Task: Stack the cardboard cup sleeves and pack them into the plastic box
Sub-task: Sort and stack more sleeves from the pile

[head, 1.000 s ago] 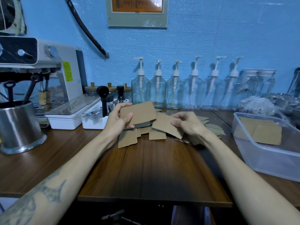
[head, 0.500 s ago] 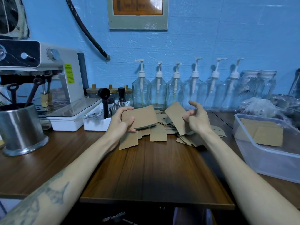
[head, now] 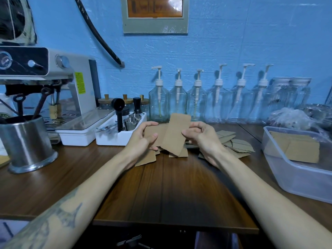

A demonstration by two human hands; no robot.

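My left hand (head: pixel 142 138) grips a small stack of flat brown cardboard sleeves (head: pixel 155 134) above the wooden table. My right hand (head: pixel 201 136) holds one more sleeve (head: pixel 177 134), tilted upright, its left part lying over the stack in my left hand. Under and behind both hands lies a loose pile of sleeves (head: pixel 235 143), spreading to the right. The clear plastic box (head: pixel 294 177) stands at the right edge, with some sleeves (head: pixel 301 150) lying flat inside it.
An espresso machine (head: pixel 53 83) and a steel pot (head: pixel 27 142) stand at the left. A white tray with tools (head: pixel 115 135) sits behind my left hand. Several glass pump bottles (head: pixel 197 103) line the blue wall. Crumpled plastic (head: pixel 287 117) lies behind the box.
My right hand has lifted one sleeve off the pile and carried it left onto the stack in my left hand. Both hands have come closer together.
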